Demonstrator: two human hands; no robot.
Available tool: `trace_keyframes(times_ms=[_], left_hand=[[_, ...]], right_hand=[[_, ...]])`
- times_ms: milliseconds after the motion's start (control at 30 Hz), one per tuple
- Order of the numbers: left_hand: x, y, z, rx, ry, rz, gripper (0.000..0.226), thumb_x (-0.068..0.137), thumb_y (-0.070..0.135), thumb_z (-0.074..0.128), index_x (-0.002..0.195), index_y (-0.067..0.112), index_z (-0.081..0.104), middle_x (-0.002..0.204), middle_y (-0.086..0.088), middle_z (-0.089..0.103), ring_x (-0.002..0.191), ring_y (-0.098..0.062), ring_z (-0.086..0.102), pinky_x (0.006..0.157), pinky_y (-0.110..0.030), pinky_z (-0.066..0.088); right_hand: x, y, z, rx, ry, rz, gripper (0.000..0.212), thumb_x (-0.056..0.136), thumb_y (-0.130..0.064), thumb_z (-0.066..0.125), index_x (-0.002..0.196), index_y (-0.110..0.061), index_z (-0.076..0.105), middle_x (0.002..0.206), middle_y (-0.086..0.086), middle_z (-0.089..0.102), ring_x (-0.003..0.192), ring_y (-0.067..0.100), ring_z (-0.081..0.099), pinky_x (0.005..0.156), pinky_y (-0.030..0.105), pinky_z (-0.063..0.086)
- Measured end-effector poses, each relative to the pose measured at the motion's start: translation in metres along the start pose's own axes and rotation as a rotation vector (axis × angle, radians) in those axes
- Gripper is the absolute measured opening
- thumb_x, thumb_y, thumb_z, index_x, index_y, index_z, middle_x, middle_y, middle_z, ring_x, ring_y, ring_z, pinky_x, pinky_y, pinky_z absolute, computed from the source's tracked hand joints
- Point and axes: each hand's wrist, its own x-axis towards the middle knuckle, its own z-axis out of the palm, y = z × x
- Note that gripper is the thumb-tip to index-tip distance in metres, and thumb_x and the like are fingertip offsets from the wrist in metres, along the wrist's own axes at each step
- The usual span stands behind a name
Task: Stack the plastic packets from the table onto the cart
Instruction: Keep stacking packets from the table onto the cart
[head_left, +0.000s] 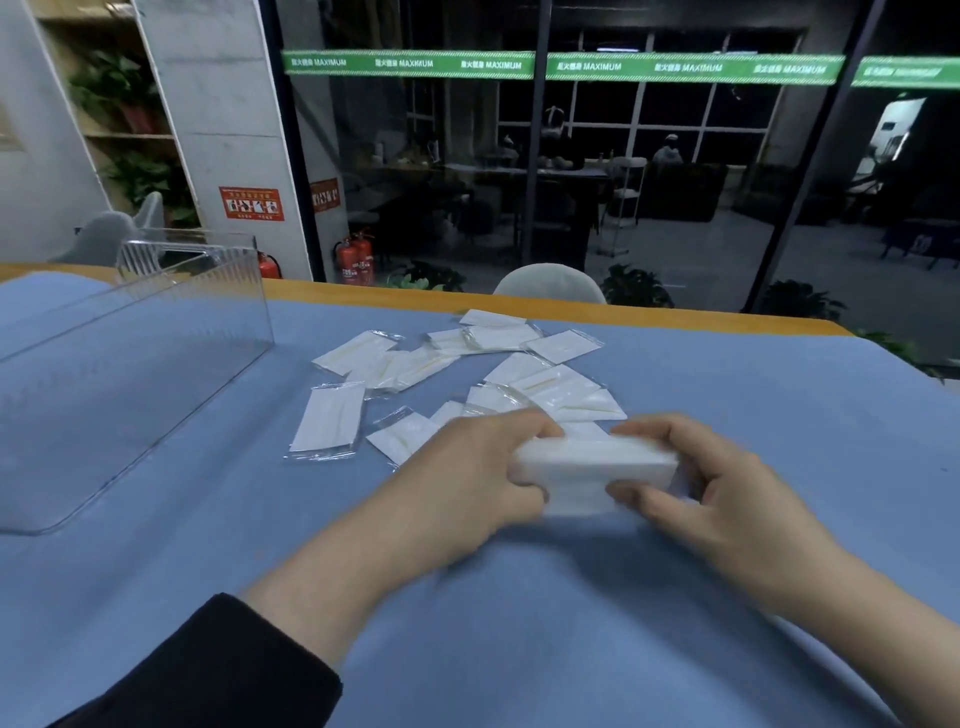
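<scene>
left hand (467, 467): fingers curled round the left end of a blurry packet stack (592, 467)
right hand (711, 483): pinching its right end
room: bare blue tablecloth (519, 623) near, loose packets (519, 364) just beyond

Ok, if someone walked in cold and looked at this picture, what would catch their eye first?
Most likely the two hands at center: the left hand and right hand grip a blurred white bundle of packets from either end, just above the blue tablecloth. Behind them, loose packets lie scattered on the cloth. To the left stands a clear plastic bin, with nothing visible inside.
</scene>
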Motion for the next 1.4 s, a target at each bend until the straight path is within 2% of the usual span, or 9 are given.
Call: trace_keyframes(times_ms=[100, 200, 400, 500, 667, 933, 1133, 1267, 1400], left_hand=[[0.008, -0.020, -0.040, -0.030, 0.314, -0.108, 0.031, 0.083, 0.015, 0.070, 0.095, 0.041, 0.060, 0.083, 0.006, 0.065, 0.059, -0.011, 0.055, 0.050, -0.025, 0.044], [0.009, -0.051, -0.064, -0.026, 0.539, -0.250, 0.034, 0.084, 0.012, 0.067, 0.098, 0.040, 0.056, 0.088, 0.002, 0.066, 0.061, -0.016, 0.059, 0.049, -0.031, 0.050], [0.013, -0.081, -0.065, -0.039, 0.563, -0.332, 0.041, 0.084, 0.009, 0.068, 0.107, 0.040, 0.055, 0.092, 0.000, 0.066, 0.071, -0.029, 0.065, 0.056, -0.042, 0.060], [0.016, -0.085, -0.062, -0.022, 0.534, -0.313, 0.043, 0.083, 0.009, 0.068, 0.103, 0.044, 0.053, 0.090, -0.001, 0.066, 0.067, -0.026, 0.063, 0.051, -0.030, 0.051], [0.017, -0.089, -0.061, -0.051, 0.531, -0.315, 0.046, 0.084, 0.007, 0.067, 0.083, 0.050, 0.049, 0.085, 0.007, 0.060, 0.063, -0.013, 0.054, 0.042, -0.016, 0.038], [0.018, -0.091, -0.059, -0.081, 0.521, -0.288, 0.042, 0.083, 0.010, 0.068, 0.103, 0.044, 0.053, 0.086, 0.000, 0.065, 0.060, -0.022, 0.054, 0.043, -0.020, 0.038], [0.018, -0.087, -0.062, -0.117, 0.580, -0.292, 0.048, 0.082, 0.009, 0.069, 0.109, 0.044, 0.050, 0.101, 0.001, 0.064, 0.074, -0.029, 0.064, 0.058, -0.049, 0.059], [0.016, -0.079, -0.064, -0.183, 0.589, -0.290, 0.043, 0.083, 0.009, 0.071, 0.110, 0.038, 0.054, 0.102, 0.009, 0.061, 0.080, -0.028, 0.064, 0.062, -0.052, 0.060], [0.013, -0.074, -0.062, -0.256, 0.577, -0.258, 0.038, 0.084, 0.011, 0.074, 0.108, 0.037, 0.062, 0.102, 0.013, 0.065, 0.084, -0.024, 0.065, 0.063, -0.043, 0.056]], right_hand=[[0.032, -0.003, 0.005, 0.109, 0.135, -0.020, 0.042, 0.078, -0.050, 0.068, 0.119, -0.042, 0.058, 0.113, -0.016, 0.067, 0.111, 0.002, 0.063, 0.096, 0.023, 0.049], [0.068, 0.002, 0.017, -0.147, 0.081, 0.072, 0.056, 0.083, -0.051, 0.072, 0.133, -0.040, 0.051, 0.130, -0.019, 0.057, 0.121, 0.000, 0.054, 0.104, 0.027, 0.043], [0.131, 0.005, 0.059, -0.477, -0.280, 0.230, 0.118, 0.068, -0.071, 0.077, 0.159, -0.035, 0.013, 0.165, -0.010, 0.017, 0.148, 0.017, 0.029, 0.113, 0.039, 0.032], [0.153, 0.006, 0.070, -0.528, -0.417, 0.286, 0.128, 0.066, -0.073, 0.078, 0.161, -0.031, 0.003, 0.167, -0.011, 0.010, 0.152, 0.016, 0.019, 0.120, 0.043, 0.026], [0.175, 0.008, 0.078, -0.638, -0.444, 0.324, 0.108, 0.071, -0.076, 0.070, 0.156, -0.032, 0.020, 0.159, -0.006, 0.034, 0.140, 0.023, 0.041, 0.108, 0.043, 0.040], [0.172, 0.024, 0.091, -0.952, -0.152, 0.017, 0.020, 0.093, -0.018, 0.048, 0.112, -0.016, 0.054, 0.106, 0.011, 0.065, 0.095, 0.035, 0.061, 0.065, 0.036, 0.039], [0.153, 0.008, 0.049, -0.469, 0.177, 0.039, 0.021, 0.097, -0.013, 0.049, 0.078, -0.021, 0.053, 0.069, 0.000, 0.053, 0.065, 0.024, 0.047, 0.054, 0.032, 0.033], [0.116, -0.012, 0.016, 0.252, 0.238, 0.050, 0.010, 0.098, -0.015, 0.063, 0.098, -0.019, 0.072, 0.092, 0.000, 0.077, 0.084, 0.028, 0.072, 0.076, 0.040, 0.058], [0.079, -0.008, 0.007, 0.584, 0.062, 0.131, 0.027, 0.092, -0.010, 0.065, 0.118, -0.005, 0.069, 0.115, 0.018, 0.073, 0.108, 0.040, 0.069, 0.098, 0.056, 0.051]])
